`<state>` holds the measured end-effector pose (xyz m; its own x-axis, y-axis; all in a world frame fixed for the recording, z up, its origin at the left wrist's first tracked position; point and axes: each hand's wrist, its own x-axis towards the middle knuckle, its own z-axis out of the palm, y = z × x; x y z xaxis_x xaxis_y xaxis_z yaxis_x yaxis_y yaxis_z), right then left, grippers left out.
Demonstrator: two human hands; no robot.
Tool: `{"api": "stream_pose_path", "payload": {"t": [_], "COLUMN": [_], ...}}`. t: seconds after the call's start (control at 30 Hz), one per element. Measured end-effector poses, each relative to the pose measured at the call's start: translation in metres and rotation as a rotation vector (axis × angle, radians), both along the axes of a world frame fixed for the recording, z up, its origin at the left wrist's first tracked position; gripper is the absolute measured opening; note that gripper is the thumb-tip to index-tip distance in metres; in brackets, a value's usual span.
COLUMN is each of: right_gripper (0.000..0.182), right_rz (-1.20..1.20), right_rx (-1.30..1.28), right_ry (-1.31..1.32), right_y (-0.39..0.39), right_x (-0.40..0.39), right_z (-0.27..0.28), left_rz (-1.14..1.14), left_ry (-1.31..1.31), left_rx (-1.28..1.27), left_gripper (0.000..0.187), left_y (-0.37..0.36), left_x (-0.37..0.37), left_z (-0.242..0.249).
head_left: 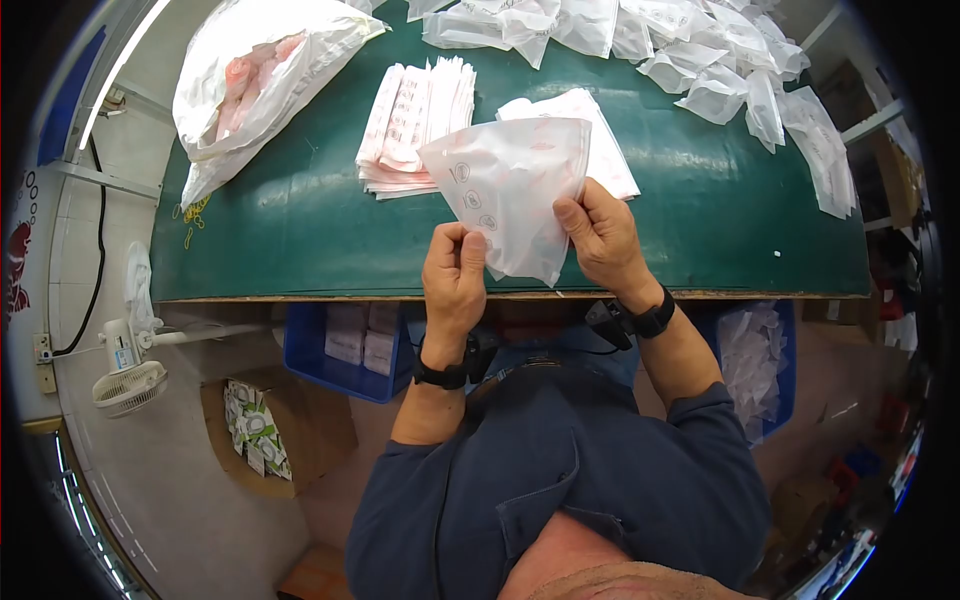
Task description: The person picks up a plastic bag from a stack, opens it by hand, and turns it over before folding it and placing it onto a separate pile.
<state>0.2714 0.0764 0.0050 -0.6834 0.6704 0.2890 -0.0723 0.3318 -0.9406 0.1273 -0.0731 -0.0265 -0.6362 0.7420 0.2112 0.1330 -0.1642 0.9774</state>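
Note:
Between my two hands a translucent plastic bag with small printed symbols is held up over the table's near edge. My left hand pinches its lower left side between thumb and fingers. Higher up, at the right side, my right hand grips it the same way. Behind the bag lies a stack of flat printed white-and-pink packets, and to its right another stack of white sheets or bags, partly hidden by the bag.
A large white sack with pink rolled material stands at the back left. Many translucent bags are heaped at the back right of the green table. Below are blue bins, a cardboard box and a fan.

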Motion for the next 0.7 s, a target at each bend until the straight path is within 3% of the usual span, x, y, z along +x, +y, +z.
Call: {"api": "stream_pose_path", "payload": {"t": [0.07, 0.23, 0.33, 0.43, 0.5, 0.57, 0.67, 0.7], "right_gripper": [0.027, 0.027, 0.028, 0.027, 0.027, 0.027, 0.033, 0.033], "right_rz": [-0.026, -0.11, -0.11, -0.105, -0.018, 0.025, -0.41, -0.411], "right_rx": [-0.019, -0.006, -0.044, -0.172, -0.271, -0.315, 0.323, 0.318], "right_ry": [0.019, 0.118, 0.14, 0.166, 0.031, -0.035, 0.001, -0.006], "right_y": [0.004, 0.005, 0.011, 0.025, 0.032, 0.037, 0.048, 0.049], "right_x": [0.001, -0.003, 0.005, 0.022, 0.028, 0.027, 0.031, 0.031], "right_z": [0.0, 0.001, 0.0, -0.007, -0.012, -0.008, 0.008, 0.024], "left_rz": [-0.013, -0.105, -0.003, -0.075, -0.106, -0.054, -0.073, -0.129], "left_ry": [-0.218, -0.255, -0.338, -0.352, -0.359, -0.199, -0.018, 0.086], "left_rx": [0.179, 0.055, 0.14, 0.119, 0.117, 0.076, 0.016, -0.025], "left_gripper": [0.023, 0.02, 0.016, 0.014, 0.013, 0.012, 0.011, 0.011], "left_y": [0.003, 0.0, -0.011, -0.015, -0.018, -0.021, -0.026, -0.028], "left_x": [0.003, 0.016, -0.01, -0.016, -0.017, -0.019, -0.025, -0.027], "left_z": [0.002, 0.009, 0.0, 0.004, 0.006, 0.008, 0.013, 0.018]}}
